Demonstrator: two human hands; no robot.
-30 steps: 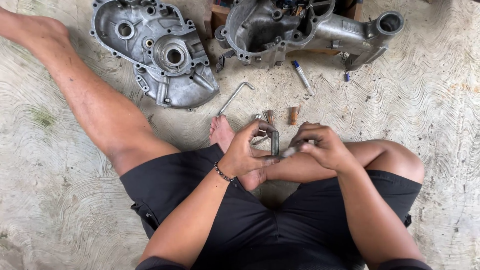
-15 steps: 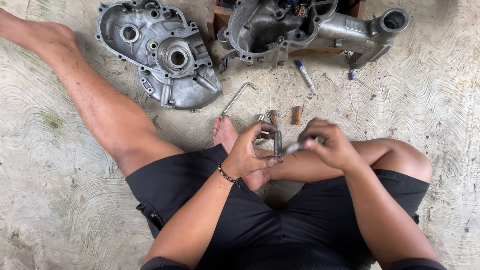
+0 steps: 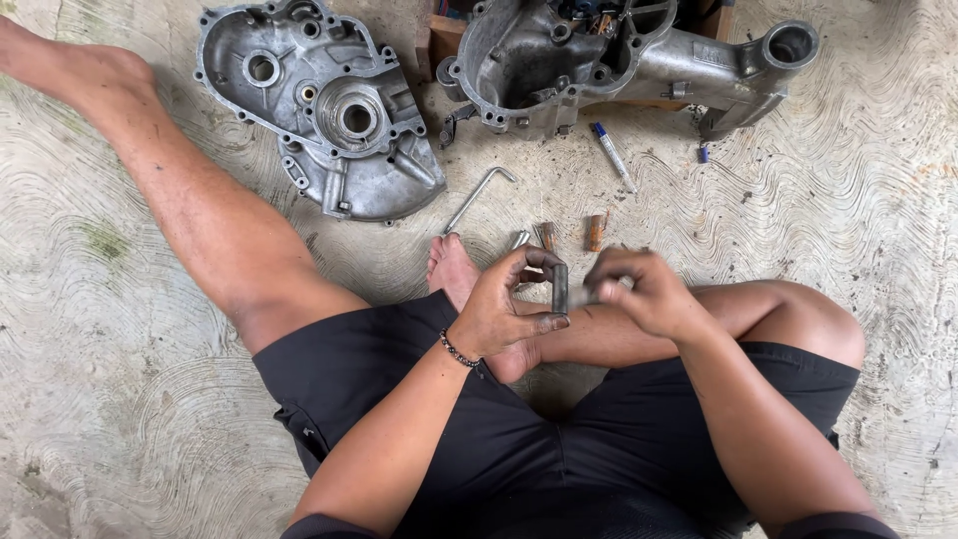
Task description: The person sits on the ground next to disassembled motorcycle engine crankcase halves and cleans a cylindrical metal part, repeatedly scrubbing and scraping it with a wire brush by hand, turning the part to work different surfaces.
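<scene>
While the person sits on the floor, this is how things look:

Work so far: the engine is taken apart. One grey metal cover [image 3: 324, 110] lies flat on the ground, and the bigger engine case [image 3: 619, 60] lies just beside it, apart from it.
Work left: I think most of it, for the two big parts are not joined and small parts lie loose.
Left hand [image 3: 504, 304]: it pinches a short dark metal tube [image 3: 560, 288] between thumb and fingers. The tube stands upright, held above the person's folded leg.
Left grip: narrow, closed on the tube at top and bottom.
Right hand [image 3: 639, 289]: it is blurred, just beside the tube. The fingers are curled in.
Right grip: I cannot tell if it holds something.
Small parts: two brownish pieces [image 3: 569, 235] lie on the floor just past the hands.
Bent key: a thin L-shaped tool [image 3: 479, 197] lies near the foot [image 3: 451, 268].
Pen: a blue-capped marker [image 3: 612, 155] lies under the big case.
Floor [image 3: 120, 419]: grey concrete with wavy lines.
</scene>
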